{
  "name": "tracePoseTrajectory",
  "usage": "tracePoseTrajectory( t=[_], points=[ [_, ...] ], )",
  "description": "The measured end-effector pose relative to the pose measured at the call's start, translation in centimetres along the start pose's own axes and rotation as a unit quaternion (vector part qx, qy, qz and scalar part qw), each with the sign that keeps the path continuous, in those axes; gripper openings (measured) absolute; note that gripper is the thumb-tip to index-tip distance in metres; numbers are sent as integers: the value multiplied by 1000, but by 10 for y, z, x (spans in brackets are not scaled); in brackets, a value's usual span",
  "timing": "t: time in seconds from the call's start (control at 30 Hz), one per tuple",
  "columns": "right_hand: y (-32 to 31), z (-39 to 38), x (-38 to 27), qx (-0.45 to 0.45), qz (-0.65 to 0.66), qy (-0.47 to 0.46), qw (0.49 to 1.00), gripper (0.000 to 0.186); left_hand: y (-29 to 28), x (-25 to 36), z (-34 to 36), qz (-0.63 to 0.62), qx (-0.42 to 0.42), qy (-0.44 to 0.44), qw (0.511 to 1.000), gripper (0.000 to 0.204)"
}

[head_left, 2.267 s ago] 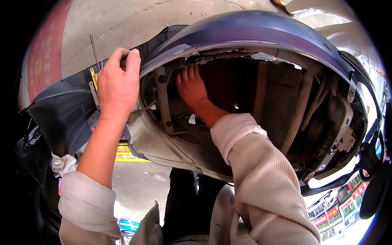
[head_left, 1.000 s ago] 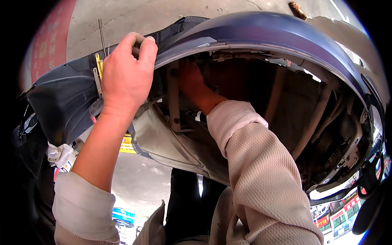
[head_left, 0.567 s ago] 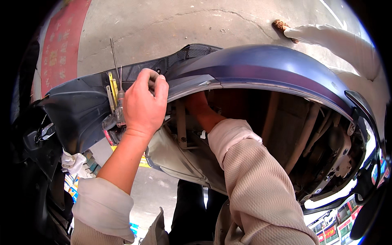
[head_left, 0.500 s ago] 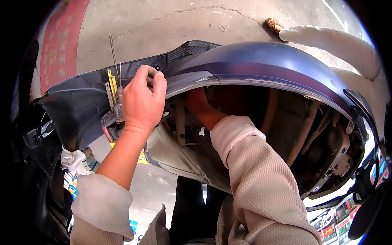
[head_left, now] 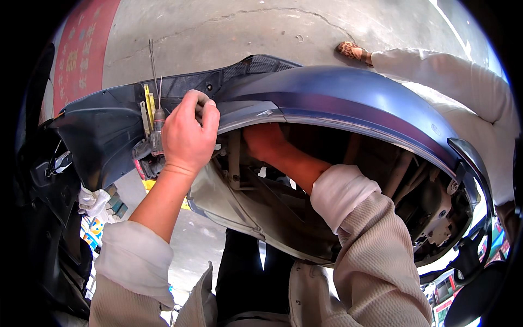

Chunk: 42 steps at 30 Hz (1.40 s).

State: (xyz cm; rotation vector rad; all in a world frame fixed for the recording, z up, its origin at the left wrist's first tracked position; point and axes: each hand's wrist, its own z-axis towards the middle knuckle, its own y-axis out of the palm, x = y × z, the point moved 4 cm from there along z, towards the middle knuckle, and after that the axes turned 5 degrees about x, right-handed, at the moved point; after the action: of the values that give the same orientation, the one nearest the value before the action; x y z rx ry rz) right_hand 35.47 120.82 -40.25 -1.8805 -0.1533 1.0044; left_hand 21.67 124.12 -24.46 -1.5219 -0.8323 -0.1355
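Note:
My left hand [head_left: 188,131] is at the left end of a scooter's blue-purple side panel [head_left: 348,92]. Its fingers are curled with the thumb near the fingertips; anything inside the curl is hidden. Behind that wrist, a screwdriver [head_left: 158,133] with a clear handle and a yellow tool [head_left: 147,106] stand upright by the dark plastic panel [head_left: 103,139]. My right hand [head_left: 267,143] reaches into the open cavity beneath the blue panel's edge. Its fingertips vanish in shadow behind that edge, so its grip is hidden.
Metal frame tubes and brackets [head_left: 235,161] cross the cavity. A pale inner panel [head_left: 218,199] lines its near side. Across the scooter, another person's light trouser leg [head_left: 436,68] and patterned shoe [head_left: 348,50] are close by. A white cloth [head_left: 93,201] hangs at the left.
My right forearm has swung to the right, and more of that hand shows in the cavity. My left hand keeps its curled pose. The view has shifted slightly.

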Motion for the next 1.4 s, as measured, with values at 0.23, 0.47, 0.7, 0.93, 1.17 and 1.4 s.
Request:
tracePoseTrajectory(
  t=[0.23, 0.47, 0.7, 0.93, 1.17, 1.4],
  points=[
    [-17, 4, -15, -55, 43, -2, 998, 44, -2, -2, -2, 16, 7, 12, 1000, 17],
    [5, 11, -12, 56, 124, 32, 990, 32, -2, -2, 0, 24, 2, -7, 1000, 17],
    [40, 1, -15, 55, 104, -23, 993, 31, -1, 1, 1, 5, -8, 2, 1000, 19],
    [25, -12, -31, 6, -94, -33, 995, 42, -1, -3, 1, 5, -3, -3, 1000, 19],
    [26, -14, -27, -15, -113, -18, 993, 41, -2, -2, 2, 8, -2, 9, 1000, 19],
    [-2, -23, -32, 1, -99, -39, 994, 35, -3, -3, 0, 36, 18, 13, 999, 20]
  ],
)
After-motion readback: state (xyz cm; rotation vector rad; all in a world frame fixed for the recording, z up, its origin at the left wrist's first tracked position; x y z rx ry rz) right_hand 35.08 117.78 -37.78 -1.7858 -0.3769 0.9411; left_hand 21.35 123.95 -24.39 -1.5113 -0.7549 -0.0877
